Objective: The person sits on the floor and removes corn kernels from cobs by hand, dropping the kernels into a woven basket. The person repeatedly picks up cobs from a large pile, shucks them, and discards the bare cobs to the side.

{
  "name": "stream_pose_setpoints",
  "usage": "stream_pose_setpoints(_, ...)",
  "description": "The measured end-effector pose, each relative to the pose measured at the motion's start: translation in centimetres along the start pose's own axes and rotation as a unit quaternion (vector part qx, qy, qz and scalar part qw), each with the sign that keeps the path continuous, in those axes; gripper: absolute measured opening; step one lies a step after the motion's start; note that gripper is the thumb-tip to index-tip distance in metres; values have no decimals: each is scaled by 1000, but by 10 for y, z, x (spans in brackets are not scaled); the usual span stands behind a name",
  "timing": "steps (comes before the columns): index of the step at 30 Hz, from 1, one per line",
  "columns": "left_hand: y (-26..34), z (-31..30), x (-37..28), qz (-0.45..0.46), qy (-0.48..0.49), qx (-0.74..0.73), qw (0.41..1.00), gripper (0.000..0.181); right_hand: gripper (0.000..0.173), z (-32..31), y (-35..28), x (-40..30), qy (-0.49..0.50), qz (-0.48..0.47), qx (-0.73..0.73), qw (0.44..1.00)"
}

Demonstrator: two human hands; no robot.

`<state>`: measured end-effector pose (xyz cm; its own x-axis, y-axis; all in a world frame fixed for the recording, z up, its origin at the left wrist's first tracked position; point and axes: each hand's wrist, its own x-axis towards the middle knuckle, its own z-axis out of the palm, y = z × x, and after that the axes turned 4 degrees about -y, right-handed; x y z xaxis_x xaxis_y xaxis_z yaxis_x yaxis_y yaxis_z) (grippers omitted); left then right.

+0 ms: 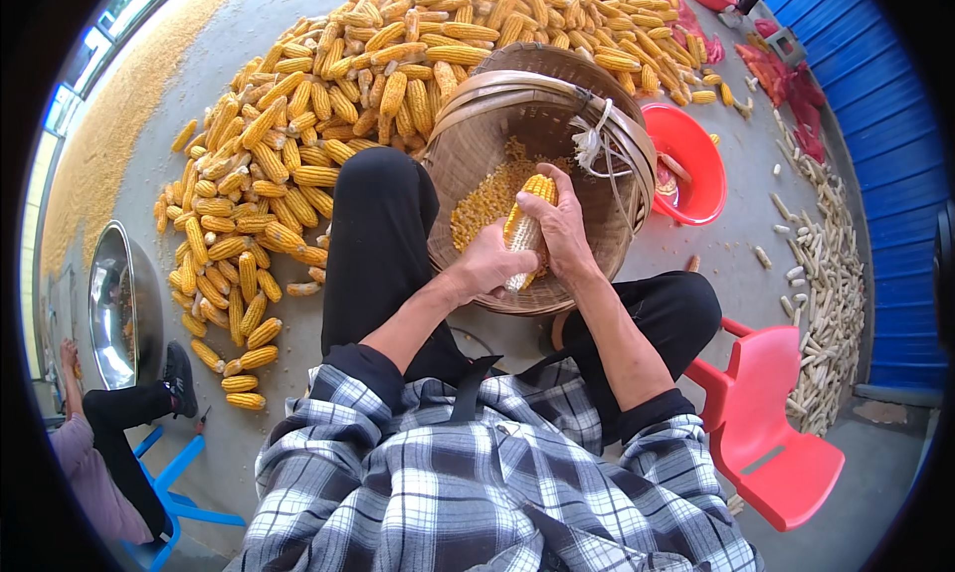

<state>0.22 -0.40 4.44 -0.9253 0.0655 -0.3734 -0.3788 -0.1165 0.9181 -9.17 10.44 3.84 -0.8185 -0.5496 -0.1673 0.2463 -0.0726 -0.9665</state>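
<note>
Both my hands are on one ear of corn (529, 225), held tilted over a woven bamboo basket (604, 262) between my knees. My left hand (492, 262) grips the lower part, where a strip of pale bare cob shows. Around the upper part, still covered in yellow kernels, my right hand (557, 220) is closed, its thumb lying across the front. Loose corn kernels (477, 208) lie inside the basket. White string (592, 141) is tied to the basket's handle.
A big heap of corn ears (291, 162) lies ahead and to the left. At right are a red plastic basin (712, 176), a red chair (753, 423) and stripped cobs (828, 296). At left, a person (104, 460) sits near a metal bowl (149, 311).
</note>
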Motion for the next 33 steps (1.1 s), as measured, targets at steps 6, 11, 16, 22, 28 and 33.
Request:
stream_pose_setpoints(6, -5, 2, 5, 66, 35, -15, 997, 52, 56, 4, -10, -3, -5, 5, 101, 995)
stream_pose_setpoints(11, -32, 10, 20, 167, 104, 76, 977, 63, 44, 0, -4, 6, -6, 94, 130, 987)
stream_pose_setpoints(16, -8, 4, 4, 57, -6, -102, 993, 64, 40, 2, -3, 3, 1, 50, 131, 990)
stream_pose_setpoints(22, -5, -5, 4, 56, -54, -194, 978, 68, 39, -2, -18, 0, -70, 124, 358, 923)
stream_pose_setpoints(28, -26, -1, 16, 70, -31, -118, 990, 75, 32, -6, -11, 3, -47, 109, 171, 978)
stream_pose_setpoints(33, -20, 5, 13, 99, -27, -126, 987, 73, 31, 3, -20, 1, -11, 82, 146, 986)
